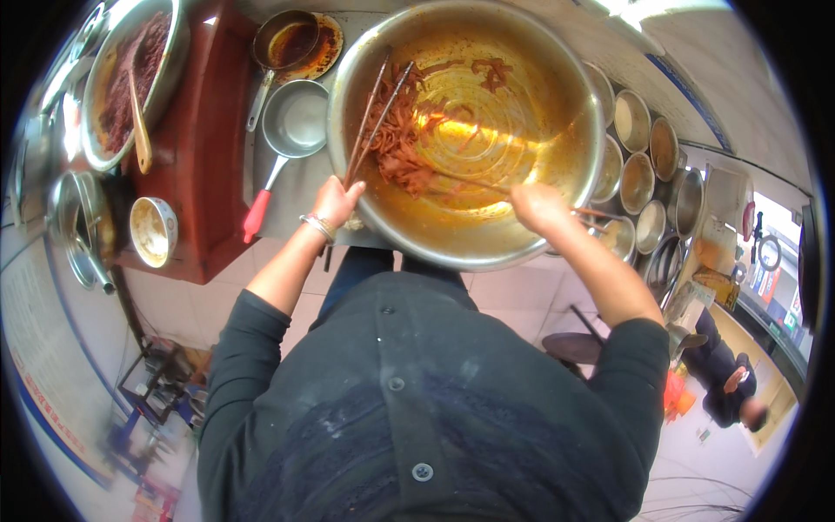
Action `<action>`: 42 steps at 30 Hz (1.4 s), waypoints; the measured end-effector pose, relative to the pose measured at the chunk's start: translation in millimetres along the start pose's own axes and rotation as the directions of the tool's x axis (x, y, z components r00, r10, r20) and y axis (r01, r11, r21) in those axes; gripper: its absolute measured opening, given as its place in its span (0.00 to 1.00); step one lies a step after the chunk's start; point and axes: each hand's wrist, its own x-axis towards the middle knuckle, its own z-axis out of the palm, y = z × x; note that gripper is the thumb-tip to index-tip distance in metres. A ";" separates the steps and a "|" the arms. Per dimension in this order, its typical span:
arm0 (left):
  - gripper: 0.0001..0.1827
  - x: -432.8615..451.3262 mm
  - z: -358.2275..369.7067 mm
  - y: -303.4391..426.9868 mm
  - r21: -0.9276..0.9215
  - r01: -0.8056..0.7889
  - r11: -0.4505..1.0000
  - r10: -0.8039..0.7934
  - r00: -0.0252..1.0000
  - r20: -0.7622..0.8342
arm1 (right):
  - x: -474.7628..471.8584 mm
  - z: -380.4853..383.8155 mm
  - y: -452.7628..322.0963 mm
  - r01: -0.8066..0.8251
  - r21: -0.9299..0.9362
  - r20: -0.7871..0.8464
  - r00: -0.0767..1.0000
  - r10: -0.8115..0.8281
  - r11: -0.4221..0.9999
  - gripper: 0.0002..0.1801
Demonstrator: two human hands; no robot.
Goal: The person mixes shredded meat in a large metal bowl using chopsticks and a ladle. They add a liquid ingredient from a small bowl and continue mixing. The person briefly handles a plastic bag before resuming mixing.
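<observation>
A wide steel basin (522, 72) stands before me, its inside coated with orange-red oil. Reddish-brown strips of food (398, 140) are heaped at its left, with a few loose pieces farther up. My left hand (338, 201), with bracelets at the wrist, grips a pair of long chopsticks (366, 124) at the basin's left rim; their tips are spread over the heap. My right hand (540, 207) is closed on another pair of chopsticks (473, 181) above the basin's lower right, and these reach into the heap. Their back ends stick out past the right rim.
Left of the basin lie a steel saucepan with a red handle (297, 121) and an oily small pan (285, 40). A basin of dark red paste (91, 124) and a bowl (153, 231) are farther left. Several metal containers (636, 183) stand right. A person (721, 378) is at the far right.
</observation>
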 end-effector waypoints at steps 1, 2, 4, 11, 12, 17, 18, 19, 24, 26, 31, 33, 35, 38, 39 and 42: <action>0.23 -0.3 0.3 -1.1 0.027 -0.019 0.999 0.020 0.999 -0.032 | 1.5 5.5 -2.7 0.077 0.049 -0.074 0.995 -0.073 0.996 0.11; 0.23 -0.6 0.7 -1.3 -0.009 -0.011 1.000 0.011 1.000 -0.017 | 8.0 9.9 -1.5 0.099 0.079 -0.088 0.992 -0.092 0.992 0.12; 0.23 -1.0 0.2 -0.7 -0.056 0.029 0.998 -0.026 0.999 0.047 | 36.3 17.2 3.2 0.175 0.213 -0.088 0.983 -0.159 0.961 0.14; 0.22 -0.2 -2.6 3.6 -0.008 0.001 1.000 -0.001 1.000 0.020 | 97.9 -8.1 83.3 -0.413 0.550 -0.037 0.856 0.515 0.726 0.19; 0.22 0.4 -2.3 2.8 -0.052 0.006 0.999 -0.003 0.999 0.052 | 98.2 -11.7 86.2 -0.376 0.537 -0.044 0.882 0.470 0.755 0.18; 0.21 0.1 -0.4 0.5 -0.084 0.032 0.996 -0.028 0.999 0.040 | 85.1 9.1 26.2 -0.030 0.404 -0.177 0.978 0.110 0.914 0.19; 0.21 0.0 -1.1 1.3 -0.074 0.031 0.997 -0.029 0.999 0.032 | 85.3 16.7 10.9 -0.041 0.338 -0.044 0.997 0.060 0.940 0.19; 0.21 0.0 -1.8 3.0 -0.093 0.030 0.995 -0.027 0.999 0.031 | 89.0 18.6 -2.1 0.060 0.283 0.109 0.990 -0.094 0.957 0.19; 0.22 -5.5 -8.3 15.6 -0.061 0.064 0.996 -0.059 0.995 0.077 | 106.2 -10.9 14.2 0.024 0.556 -0.103 0.994 0.040 0.831 0.23; 0.22 -6.9 -9.6 18.1 -0.098 0.061 0.993 -0.052 0.995 0.087 | 99.1 -29.3 54.4 -0.013 0.684 -0.164 0.972 0.170 0.730 0.22; 0.22 -1.9 -4.1 6.2 -0.077 -0.027 0.997 0.028 1.000 0.012 | 78.6 -28.4 122.2 -0.410 0.441 -0.254 0.797 0.549 0.799 0.18; 0.22 1.2 0.8 -1.2 -0.087 -0.046 0.995 0.043 0.999 -0.031 | 78.9 -23.3 110.9 -0.521 0.439 -0.164 0.755 0.635 0.732 0.17; 0.21 4.2 3.3 -7.0 -0.078 0.007 0.997 -0.003 0.999 0.053 | 81.1 -25.7 79.1 -0.324 0.357 -0.173 0.899 0.403 0.876 0.15; 0.21 6.0 5.3 -10.5 -0.098 -0.034 0.995 0.038 0.998 0.044 | 58.1 -28.1 21.5 -0.053 0.101 -0.294 0.952 0.081 0.994 0.12; 0.21 5.9 4.1 -11.2 -0.092 -0.049 0.995 0.053 0.998 0.043 | 42.9 -25.9 6.1 0.086 0.060 -0.319 0.946 -0.063 0.994 0.10; 0.22 7.4 3.0 -12.1 -0.053 0.028 0.998 -0.024 0.997 0.073 | 20.1 -6.4 -20.7 0.204 -0.009 -0.225 0.953 -0.201 0.979 0.09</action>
